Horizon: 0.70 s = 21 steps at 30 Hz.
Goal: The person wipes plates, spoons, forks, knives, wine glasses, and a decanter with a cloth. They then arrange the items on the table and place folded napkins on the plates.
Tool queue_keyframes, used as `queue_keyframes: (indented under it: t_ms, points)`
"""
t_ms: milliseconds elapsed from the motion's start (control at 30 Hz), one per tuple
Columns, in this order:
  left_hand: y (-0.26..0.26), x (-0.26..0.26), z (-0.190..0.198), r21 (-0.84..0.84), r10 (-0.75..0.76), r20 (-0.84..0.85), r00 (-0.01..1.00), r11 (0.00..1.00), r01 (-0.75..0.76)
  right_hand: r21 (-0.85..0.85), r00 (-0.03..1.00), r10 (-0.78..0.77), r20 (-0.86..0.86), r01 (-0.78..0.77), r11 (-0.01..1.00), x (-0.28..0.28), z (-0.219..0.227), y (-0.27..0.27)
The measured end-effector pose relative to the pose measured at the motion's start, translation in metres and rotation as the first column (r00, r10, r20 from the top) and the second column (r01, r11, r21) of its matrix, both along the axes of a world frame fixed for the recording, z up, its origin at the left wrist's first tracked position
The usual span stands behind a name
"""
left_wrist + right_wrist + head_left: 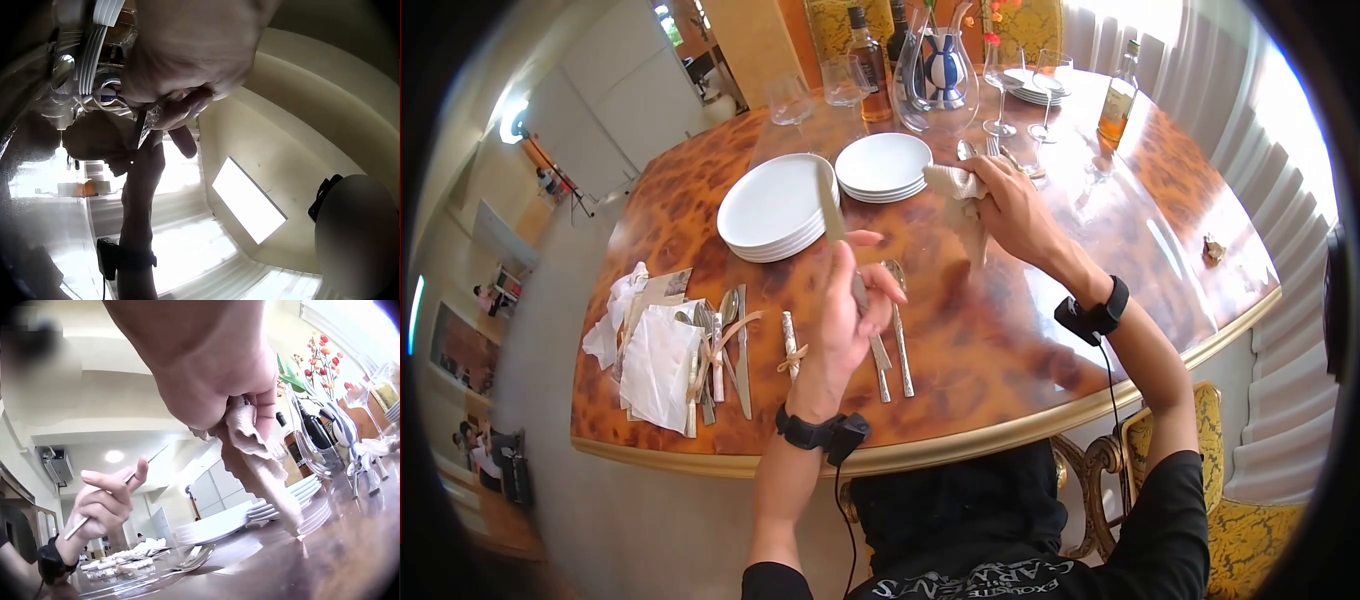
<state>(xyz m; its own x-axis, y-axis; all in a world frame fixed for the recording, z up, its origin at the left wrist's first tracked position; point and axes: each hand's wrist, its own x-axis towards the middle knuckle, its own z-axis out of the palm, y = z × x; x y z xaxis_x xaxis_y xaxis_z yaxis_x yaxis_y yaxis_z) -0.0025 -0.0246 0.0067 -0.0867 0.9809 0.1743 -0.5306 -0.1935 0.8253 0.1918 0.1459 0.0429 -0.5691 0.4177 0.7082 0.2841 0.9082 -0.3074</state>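
My left hand (850, 310) holds a table knife (831, 208) raised over the table, its blade pointing away from me. In my right hand (1028, 218) is a bunched beige cloth (956, 183); in the right wrist view the fingers pinch the cloth (253, 459), and its lower end hangs close over the tabletop. The two hands are apart, the cloth to the right of the blade. Below the left hand lie a spoon (900, 340) and another silver handle (882, 372), partly hidden by the hand.
Large white plates (772, 205) and smaller plates (884, 165) stand stacked ahead. White tissues (662, 360) and ribbon-tied cutlery (718, 350) lie on the left. Farther back are a glass decanter (910, 95), wine glasses (1000, 85) and bottles (1118, 100). The table's gold edge (1020, 425) is near me.
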Motion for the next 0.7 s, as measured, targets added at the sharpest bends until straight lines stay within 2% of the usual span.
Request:
queue_keyframes:
  t_ms: [33, 100, 133, 200, 233, 300, 367, 400, 467, 500, 533, 567, 633, 700]
  points:
    - [0.003, -0.005, -0.004, 0.029, 0.163, 0.078, 0.984, 0.986, -0.165, 0.003, 1.0, 0.004, 0.011, -0.004, 1.0, -0.001, 0.004, -0.006]
    - [0.006, -0.01, -0.007, 0.018, 0.276, 0.207, 0.939, 0.958, -0.286, -0.258, 0.994, 0.088, -0.071, -0.103, 0.961, -0.002, 0.015, -0.02]
    - [0.006, -0.015, -0.01, 0.029, 0.256, 0.227, 0.94, 0.963, -0.269, -0.258, 0.994, 0.089, -0.065, -0.102, 0.961, -0.005, 0.015, -0.02]
    - [0.005, -0.023, -0.015, 0.042, 0.231, 0.254, 0.939, 0.967, -0.249, -0.425, 0.984, 0.057, -0.17, -0.126, 0.896, -0.009, 0.019, -0.019]
    - [0.004, -0.023, -0.013, 0.004, 0.218, 0.24, 0.946, 0.974, -0.225, -0.421, 0.986, 0.053, -0.161, -0.117, 0.9, -0.011, 0.018, -0.017]
    - [0.004, -0.02, -0.01, -0.021, 0.179, 0.247, 0.952, 0.984, -0.179, -0.648, 0.951, -0.005, -0.31, -0.207, 0.733, -0.011, 0.015, -0.008]
    - [0.003, -0.012, -0.006, -0.108, 0.278, 0.151, 0.948, 0.958, -0.264, -0.74, 0.918, 0.006, -0.397, -0.324, 0.589, -0.003, 0.013, -0.007]
    - [0.001, -0.007, 0.0, -0.167, 0.284, 0.152, 0.947, 0.951, -0.259, -0.655, 0.95, 0.072, -0.305, -0.264, 0.708, 0.006, -0.006, 0.006]
    - [0.002, -0.004, 0.0, -0.198, 0.289, 0.167, 0.943, 0.946, -0.256, -0.753, 0.97, 0.09, -0.224, -0.231, 0.616, 0.021, -0.008, 0.002]
    - [0.002, -0.006, -0.003, -0.198, 0.29, 0.169, 0.942, 0.946, -0.255, -0.896, 0.97, 0.045, -0.241, -0.24, 0.374, 0.026, -0.01, -0.009]
    - [0.003, -0.009, -0.007, -0.185, 0.266, 0.173, 0.948, 0.955, -0.234, -0.887, 0.973, 0.119, -0.2, -0.231, 0.4, 0.033, -0.016, -0.012]
    - [0.003, -0.007, -0.007, -0.192, 0.272, 0.176, 0.946, 0.952, -0.238, -0.887, 0.991, 0.08, -0.107, -0.131, 0.442, 0.038, -0.021, -0.017]
    - [0.003, -0.004, -0.012, -0.165, 0.24, 0.116, 0.964, 0.961, -0.22, -0.837, 0.993, 0.063, -0.096, -0.115, 0.536, 0.045, -0.026, -0.024]
    - [0.003, 0.003, -0.014, -0.214, 0.235, 0.081, 0.969, 0.953, -0.213, -0.825, 0.994, 0.05, -0.094, -0.106, 0.556, 0.051, -0.027, -0.022]
